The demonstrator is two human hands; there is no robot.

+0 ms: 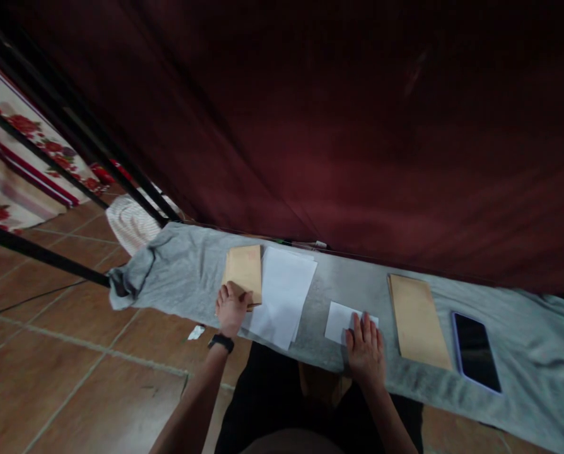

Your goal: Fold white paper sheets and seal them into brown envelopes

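Observation:
My left hand (231,310) is at the lower end of a small stack of brown paper envelopes (245,268), its thumb on top and its fingers curled at the left corner, pinching the envelope there. The stack partly overlaps several white paper sheets (284,290). Flat on a folded white sheet (341,318), my right hand (366,350) has its fingers stretched out and covers the paper's right part.
A grey cloth (187,265) covers the narrow surface. Another pile of brown envelopes (419,321) and a phone (477,352) lie at the right. A dark red curtain (310,157) hangs behind. Black metal bars (45,252) stand at the left, above the tiled floor (74,378).

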